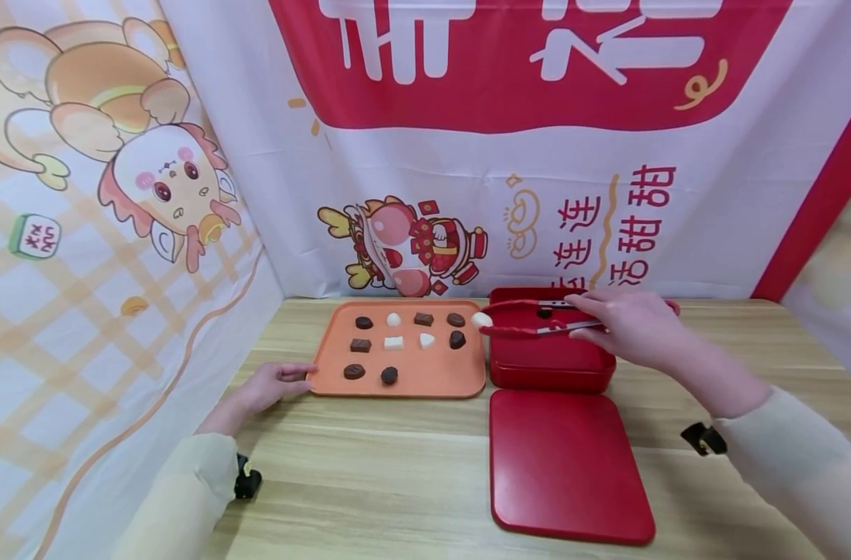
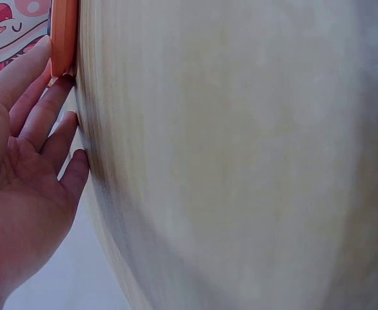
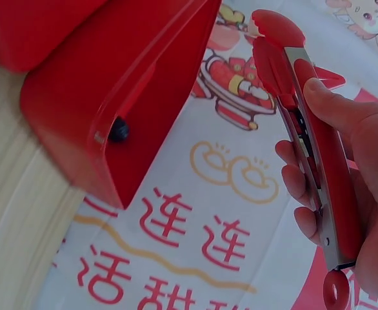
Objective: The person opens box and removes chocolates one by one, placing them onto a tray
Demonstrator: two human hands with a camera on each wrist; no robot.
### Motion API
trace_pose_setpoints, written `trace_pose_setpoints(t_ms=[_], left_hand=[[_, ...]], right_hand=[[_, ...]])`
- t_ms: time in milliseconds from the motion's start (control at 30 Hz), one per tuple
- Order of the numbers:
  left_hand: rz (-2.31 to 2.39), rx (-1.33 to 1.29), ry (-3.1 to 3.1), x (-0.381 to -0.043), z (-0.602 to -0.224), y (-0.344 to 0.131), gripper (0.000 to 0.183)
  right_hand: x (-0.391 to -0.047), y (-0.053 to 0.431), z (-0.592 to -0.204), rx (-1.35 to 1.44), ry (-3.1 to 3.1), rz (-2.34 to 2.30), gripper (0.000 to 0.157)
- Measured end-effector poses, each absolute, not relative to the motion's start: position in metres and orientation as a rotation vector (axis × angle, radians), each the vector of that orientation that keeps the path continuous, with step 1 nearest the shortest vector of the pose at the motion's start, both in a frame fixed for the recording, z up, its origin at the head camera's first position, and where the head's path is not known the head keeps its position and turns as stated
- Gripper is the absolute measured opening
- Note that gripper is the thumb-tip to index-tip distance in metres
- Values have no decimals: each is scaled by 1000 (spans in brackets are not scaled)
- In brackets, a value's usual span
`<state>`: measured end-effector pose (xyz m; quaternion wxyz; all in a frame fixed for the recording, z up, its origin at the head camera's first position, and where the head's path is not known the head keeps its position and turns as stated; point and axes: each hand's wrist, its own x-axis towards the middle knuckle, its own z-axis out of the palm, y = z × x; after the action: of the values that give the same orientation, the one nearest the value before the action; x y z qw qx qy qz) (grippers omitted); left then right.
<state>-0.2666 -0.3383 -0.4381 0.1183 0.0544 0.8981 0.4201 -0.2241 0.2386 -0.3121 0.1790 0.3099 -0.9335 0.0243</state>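
My right hand [image 1: 632, 323] grips red-and-silver tongs [image 3: 328, 174] above the open red box [image 1: 551, 373]. A white chocolate [image 1: 481, 320] sits between the tong tips, near the gap between box and tray. Inside the box lies a dark round chocolate [image 3: 119, 129]. The orange tray [image 1: 432, 385] carries several chocolates, brown ones such as a square piece [image 1: 360, 345] and white ones such as a small block [image 1: 393, 342]. At the tray's left edge rests my left hand [image 1: 267, 386], its fingertips [image 2: 65, 82] touching the rim and the fingers fairly straight.
A flat red lid [image 1: 569, 467] lies on the wooden table [image 1: 369, 474] directly in front of the box. Behind the tray and box hangs a printed cloth backdrop [image 1: 411, 171]. Another patterned cloth [image 1: 117, 311] closes off the left side.
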Motion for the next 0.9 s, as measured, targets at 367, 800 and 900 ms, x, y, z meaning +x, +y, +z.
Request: trace_pose_setpoints(t_ms=[367, 800, 900], left_hand=[[1234, 148, 2617, -265, -438, -337, 48], [1208, 151, 2630, -264, -436, -336, 49], [1205, 155, 2631, -264, -436, -336, 49]], right_hand=[[-226, 208, -321, 886, -2765, 52, 55], [-237, 171, -337, 1077, -2675, 63, 53], [-240, 165, -341, 1073, -2699, 56, 52]])
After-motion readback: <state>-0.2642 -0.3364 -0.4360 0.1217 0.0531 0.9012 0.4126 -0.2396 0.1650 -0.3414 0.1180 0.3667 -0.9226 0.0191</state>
